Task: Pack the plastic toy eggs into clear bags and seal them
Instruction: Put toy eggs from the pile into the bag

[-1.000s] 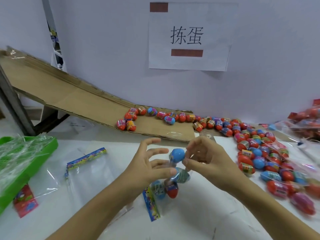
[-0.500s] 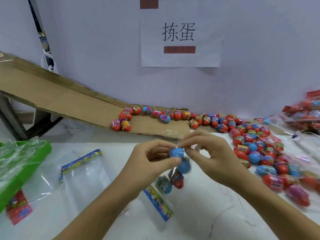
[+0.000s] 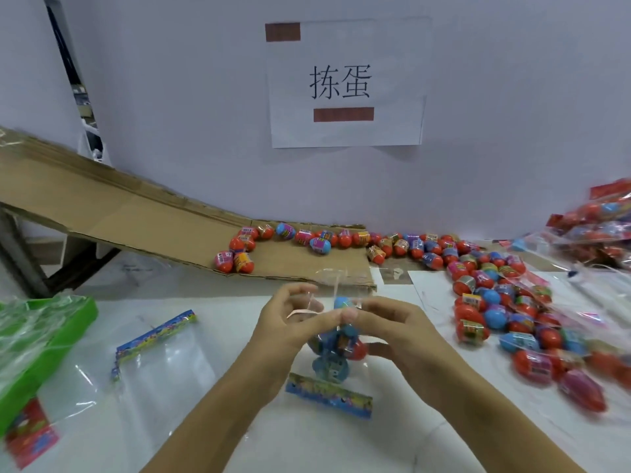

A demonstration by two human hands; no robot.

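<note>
A clear bag (image 3: 333, 367) with a blue printed header strip hangs upside down over the table's middle, holding several blue and red toy eggs. My left hand (image 3: 290, 322) and my right hand (image 3: 386, 326) pinch the bag's open top, thumbs meeting at a blue egg (image 3: 341, 302) near the mouth. A thin clear flap sticks up between the hands. Loose red and blue eggs (image 3: 495, 302) lie piled at the right. More eggs (image 3: 300, 238) sit at the foot of a cardboard ramp (image 3: 136, 220).
An empty clear bag (image 3: 160, 363) with a blue header lies flat at the left. A green tray (image 3: 44, 339) with crumpled plastic stands at the far left. Filled bags (image 3: 601, 227) are stacked at the far right. A paper sign hangs on the wall.
Both hands have closed in on the bag's top, and the bag has turned so its header strip now lies lower and more level. The eggs inside have settled downward.
</note>
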